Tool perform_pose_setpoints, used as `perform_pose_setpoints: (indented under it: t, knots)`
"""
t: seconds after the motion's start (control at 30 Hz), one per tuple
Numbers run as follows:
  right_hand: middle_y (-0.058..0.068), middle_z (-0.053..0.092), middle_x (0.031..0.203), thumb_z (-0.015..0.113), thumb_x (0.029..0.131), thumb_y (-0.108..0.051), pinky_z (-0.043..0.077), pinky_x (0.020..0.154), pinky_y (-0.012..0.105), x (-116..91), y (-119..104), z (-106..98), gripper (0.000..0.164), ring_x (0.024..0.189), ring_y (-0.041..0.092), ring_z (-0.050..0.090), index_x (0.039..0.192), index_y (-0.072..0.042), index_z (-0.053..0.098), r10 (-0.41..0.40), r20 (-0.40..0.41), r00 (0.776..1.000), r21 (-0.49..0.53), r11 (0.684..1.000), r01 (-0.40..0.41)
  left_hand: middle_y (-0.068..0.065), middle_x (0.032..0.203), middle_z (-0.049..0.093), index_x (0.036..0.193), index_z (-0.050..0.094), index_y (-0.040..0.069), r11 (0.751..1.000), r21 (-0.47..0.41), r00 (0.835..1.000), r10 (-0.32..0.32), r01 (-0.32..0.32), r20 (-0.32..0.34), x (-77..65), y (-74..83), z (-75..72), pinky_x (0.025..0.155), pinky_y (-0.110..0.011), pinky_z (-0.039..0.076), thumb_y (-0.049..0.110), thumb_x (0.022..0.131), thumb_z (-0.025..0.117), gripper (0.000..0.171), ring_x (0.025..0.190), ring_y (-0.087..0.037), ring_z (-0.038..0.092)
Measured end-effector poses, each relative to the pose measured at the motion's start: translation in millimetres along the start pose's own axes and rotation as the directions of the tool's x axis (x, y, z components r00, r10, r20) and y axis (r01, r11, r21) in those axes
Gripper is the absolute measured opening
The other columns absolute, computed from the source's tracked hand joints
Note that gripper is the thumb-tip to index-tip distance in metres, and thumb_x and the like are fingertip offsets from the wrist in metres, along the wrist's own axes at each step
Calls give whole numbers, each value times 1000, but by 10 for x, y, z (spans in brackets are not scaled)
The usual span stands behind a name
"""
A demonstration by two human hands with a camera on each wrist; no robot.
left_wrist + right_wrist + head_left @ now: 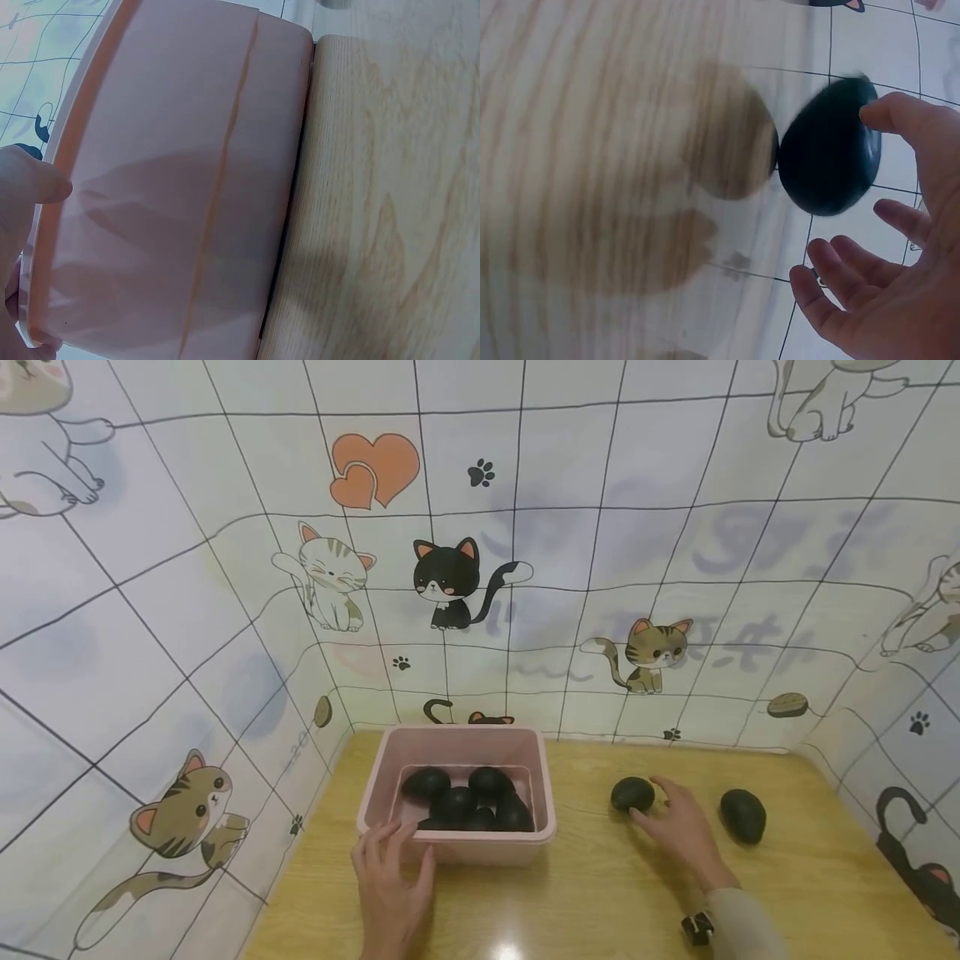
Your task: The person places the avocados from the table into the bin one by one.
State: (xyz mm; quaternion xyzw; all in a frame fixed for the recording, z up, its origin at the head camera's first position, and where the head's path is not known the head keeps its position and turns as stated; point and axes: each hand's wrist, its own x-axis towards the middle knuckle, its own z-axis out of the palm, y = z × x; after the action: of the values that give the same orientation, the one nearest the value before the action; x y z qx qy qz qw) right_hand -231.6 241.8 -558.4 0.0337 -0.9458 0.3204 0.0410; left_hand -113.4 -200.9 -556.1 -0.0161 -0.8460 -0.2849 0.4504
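A pink plastic bin (480,850) stands on the wooden table with several dark green avocados (453,807) inside. My left hand (392,885) holds the bin's front left rim, fingers over the edge; in the left wrist view, its thumb (46,182) lies against the lip. To the right, my right hand (681,828) is at a single avocado (632,795) lying on the table, thumb and index finger on either side. The right wrist view shows one fingertip at this avocado (829,154), while the other fingers (836,281) are spread apart from it.
Another avocado (743,816) lies on the table to the right of my right hand. The wooden tabletop (592,885) runs back to walls (555,543) covered with a cat-print grid sheet, which also close in on the left and right.
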Motion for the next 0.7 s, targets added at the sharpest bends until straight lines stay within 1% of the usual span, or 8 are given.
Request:
perform_pose_setpoints:
  t: [0.13,0.27,0.43,0.57,0.7]
  knots:
    - [39,45,153,77,96,-40,50,100,70,24,-9,61,84,130,57,55,158,4,40,-8,3,1000,0,1000,8,-20,123,66,114,73,10,1000,2,1000,11,-11,-9,-10,3,3,95,-48,41,14,75,87,42,121,-40,50]
    - [40,42,155,76,96,-43,45,105,73,83,-18,72,89,135,59,49,159,5,37,-8,-11,1000,-16,1000,8,-19,123,66,115,74,11,1000,-4,1000,15,-15,-14,1,4,5,95,-49,40,14,75,87,42,121,-40,50]
    - [40,39,157,78,94,-43,41,108,76,158,-58,58,88,139,62,44,160,0,38,-34,-6,999,-35,999,34,-16,124,65,116,74,11,1000,-6,1000,13,-13,-20,14,-5,9,96,-49,41,13,75,87,43,122,-40,50]
    - [39,40,156,78,94,-41,42,107,77,210,-68,94,83,137,62,46,159,-3,42,-59,-8,998,-41,997,59,-17,125,65,116,74,12,1000,-2,1000,-10,10,-7,2,-4,10,96,-50,41,13,76,88,43,123,-39,49]
    - [37,40,158,78,94,-39,39,110,78,257,-49,151,83,139,61,46,160,-5,42,-77,6,997,-43,996,77,-19,125,65,115,73,12,999,12,999,-42,42,20,-17,7,7,96,-51,42,13,76,89,42,123,-39,49]
